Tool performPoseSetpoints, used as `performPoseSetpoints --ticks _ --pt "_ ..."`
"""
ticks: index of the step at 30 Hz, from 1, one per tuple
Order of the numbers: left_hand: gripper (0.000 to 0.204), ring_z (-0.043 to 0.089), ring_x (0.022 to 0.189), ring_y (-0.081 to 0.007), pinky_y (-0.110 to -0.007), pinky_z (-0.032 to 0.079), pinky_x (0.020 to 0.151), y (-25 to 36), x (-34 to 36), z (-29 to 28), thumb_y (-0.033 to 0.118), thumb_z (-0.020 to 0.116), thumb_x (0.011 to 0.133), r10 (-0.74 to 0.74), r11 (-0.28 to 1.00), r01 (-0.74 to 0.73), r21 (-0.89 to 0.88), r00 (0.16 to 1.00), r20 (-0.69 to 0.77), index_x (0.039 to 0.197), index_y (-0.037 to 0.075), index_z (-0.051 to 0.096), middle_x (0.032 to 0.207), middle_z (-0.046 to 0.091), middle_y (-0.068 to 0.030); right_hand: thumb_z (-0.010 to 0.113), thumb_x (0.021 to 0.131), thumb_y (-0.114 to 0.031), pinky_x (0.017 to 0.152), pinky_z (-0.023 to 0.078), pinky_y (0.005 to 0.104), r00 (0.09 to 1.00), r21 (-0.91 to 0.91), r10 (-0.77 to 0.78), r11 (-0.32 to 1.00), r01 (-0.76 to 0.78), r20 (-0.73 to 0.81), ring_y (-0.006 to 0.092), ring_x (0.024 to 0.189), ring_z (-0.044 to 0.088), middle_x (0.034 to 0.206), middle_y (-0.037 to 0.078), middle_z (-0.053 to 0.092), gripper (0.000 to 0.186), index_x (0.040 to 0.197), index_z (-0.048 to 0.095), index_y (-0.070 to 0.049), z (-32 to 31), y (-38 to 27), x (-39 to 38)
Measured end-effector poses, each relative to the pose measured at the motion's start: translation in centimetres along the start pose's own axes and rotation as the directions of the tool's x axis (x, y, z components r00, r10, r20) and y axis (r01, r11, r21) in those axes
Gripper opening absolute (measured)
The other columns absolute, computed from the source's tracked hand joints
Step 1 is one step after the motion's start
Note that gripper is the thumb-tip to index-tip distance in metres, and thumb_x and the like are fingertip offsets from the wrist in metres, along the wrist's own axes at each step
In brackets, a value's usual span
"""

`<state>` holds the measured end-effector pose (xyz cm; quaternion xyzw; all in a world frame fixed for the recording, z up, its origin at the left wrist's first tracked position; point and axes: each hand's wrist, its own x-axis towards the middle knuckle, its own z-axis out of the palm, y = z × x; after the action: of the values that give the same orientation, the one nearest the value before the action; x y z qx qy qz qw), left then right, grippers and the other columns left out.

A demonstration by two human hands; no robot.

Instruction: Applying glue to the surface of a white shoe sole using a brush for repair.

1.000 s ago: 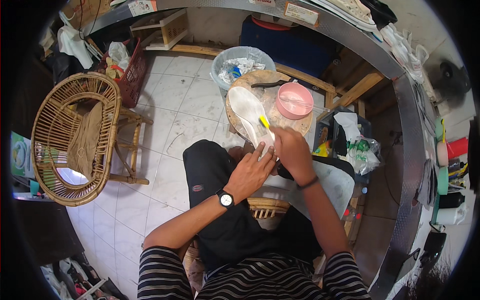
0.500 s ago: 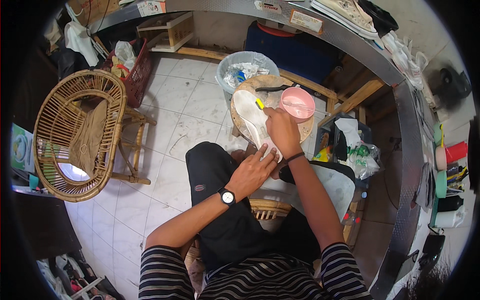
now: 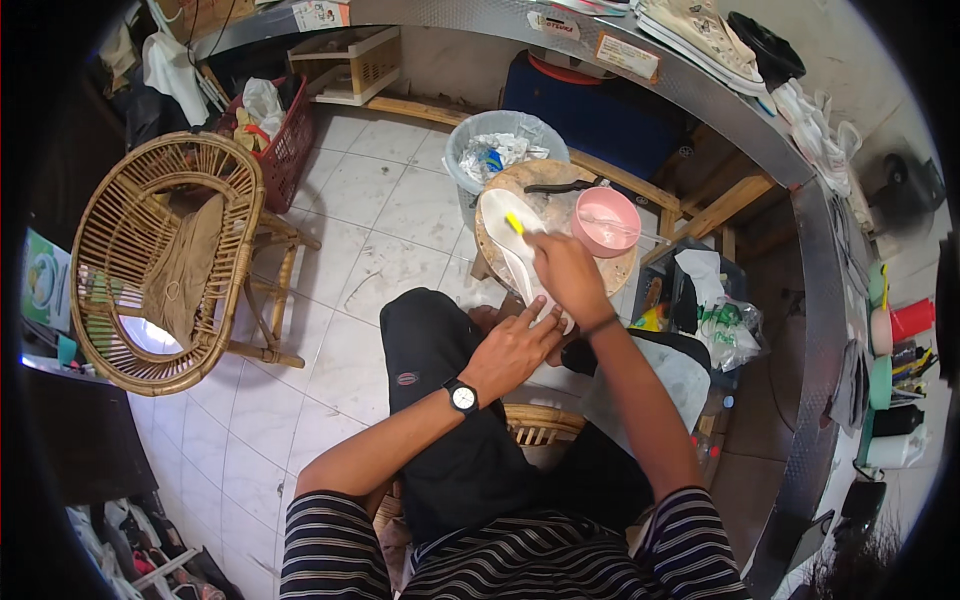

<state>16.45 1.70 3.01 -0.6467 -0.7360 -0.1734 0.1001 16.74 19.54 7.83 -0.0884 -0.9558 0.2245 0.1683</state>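
Right hand (image 3: pixel 565 275) clenched around a yellow-handled brush (image 3: pixel 515 224), bristles on a smooth white shoe sole (image 3: pixel 508 238); left hand (image 3: pixel 515 345), at 7 o'clock, steadies the sole's near end with loosely spread fingers.

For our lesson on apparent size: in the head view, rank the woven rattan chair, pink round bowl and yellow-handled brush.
1. Woven rattan chair, largest.
2. Pink round bowl.
3. Yellow-handled brush, smallest, partly hidden by the right hand.
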Motion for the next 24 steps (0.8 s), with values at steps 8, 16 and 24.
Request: performPoseSetpoints --ticks 8,16,24 --pt "0.042 0.053 0.14 -0.0322 -0.035 0.057 0.094 0.3 0.0 0.0 0.016 0.06 0.094 0.01 1.0 -0.01 0.027 1.0 -0.004 0.134 0.006 0.064 0.142 0.06 -0.0102 0.057 0.093 -0.008 0.083 0.058 0.0502 0.989 0.002 -0.111 0.994 0.111 -0.102 0.0398 0.091 0.072 0.095 0.022 0.073 0.028 0.112 0.077 -0.007 0.8 -0.1 1.1" --pt "0.043 0.054 0.14 -0.0323 -0.035 0.056 0.095 0.0 0.0 0.3 0.016 0.06 0.094 0.021 1.0 -0.021 0.001 1.0 0.004 0.135 0.005 0.063 0.143 0.059 -0.0091 0.057 0.091 -0.004 0.079 0.059 0.0514 0.967 -0.095 0.121 0.99 -0.101 0.225 0.043 0.088 0.073 0.097 0.023 0.073 0.033 0.118 0.076 -0.008 -0.2 -0.3 1.2" --pt "0.045 0.051 0.142 -0.0287 -0.034 0.056 0.092 -0.2 -0.2 0.1 0.014 0.06 0.092 0.012 1.0 -0.012 -0.006 1.0 0.014 0.137 0.009 0.064 0.139 0.06 -0.0059 0.058 0.092 -0.007 0.084 0.057 0.0511 0.999 -0.075 0.01 0.997 -0.006 0.052 0.0432 0.088 0.071 0.098 0.023 0.073 0.03 0.118 0.074 -0.007 0.9 -1.0 1.6"
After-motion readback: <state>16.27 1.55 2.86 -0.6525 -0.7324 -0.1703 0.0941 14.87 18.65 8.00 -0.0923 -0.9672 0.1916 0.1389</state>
